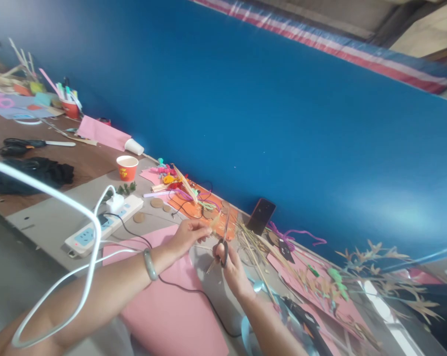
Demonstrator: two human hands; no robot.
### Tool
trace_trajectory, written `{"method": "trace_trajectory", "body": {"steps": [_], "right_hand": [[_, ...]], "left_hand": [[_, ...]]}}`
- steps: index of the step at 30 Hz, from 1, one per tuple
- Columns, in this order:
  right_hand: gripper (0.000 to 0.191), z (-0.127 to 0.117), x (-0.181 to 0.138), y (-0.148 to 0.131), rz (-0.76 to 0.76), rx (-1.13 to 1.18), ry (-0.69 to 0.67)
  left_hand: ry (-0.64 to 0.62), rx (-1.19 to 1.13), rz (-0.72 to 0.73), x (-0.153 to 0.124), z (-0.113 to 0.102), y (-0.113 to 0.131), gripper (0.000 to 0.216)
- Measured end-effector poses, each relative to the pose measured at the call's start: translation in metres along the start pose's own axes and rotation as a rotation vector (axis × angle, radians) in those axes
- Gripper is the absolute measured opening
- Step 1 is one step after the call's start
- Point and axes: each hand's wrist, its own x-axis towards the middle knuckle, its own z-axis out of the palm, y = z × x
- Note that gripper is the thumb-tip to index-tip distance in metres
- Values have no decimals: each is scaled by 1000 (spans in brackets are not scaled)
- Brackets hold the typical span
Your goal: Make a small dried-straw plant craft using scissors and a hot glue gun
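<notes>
My right hand [228, 262] is closed around the dark handles of a pair of scissors [226, 235], whose blades point up and away from me. Just left of it, my left hand [193, 231], with a bangle on the wrist, pinches a small pale yellowish piece [215, 221] that looks thin and leaf-like; its exact kind is blurred. The piece is close beside the scissor blades, and I cannot tell if they touch. Below both hands lies a large pink paper sheet [171, 306], with an orange sheet [223, 225] behind them.
A white power strip [104, 225] with cables stands left, near a red paper cup [127, 168]. A phone [261, 216] leans against the blue wall [245, 109]. Dried stems, a glue gun [304, 316] and pink sheets lie right. A white cable [93, 257] loops across my left arm.
</notes>
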Motion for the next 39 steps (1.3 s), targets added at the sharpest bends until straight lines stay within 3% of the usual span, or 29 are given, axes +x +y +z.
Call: {"method": "trace_trajectory", "body": {"steps": [5, 15, 39], "right_hand": [[43, 7, 0, 8, -4, -42, -61], [38, 22, 1, 16, 17, 8, -17], [47, 32, 1, 0, -29, 153, 83]], "left_hand": [[8, 15, -8, 0, 0, -2, 27], [3, 16, 2, 2, -1, -5, 28], [-24, 18, -30, 2, -2, -7, 26]]}}
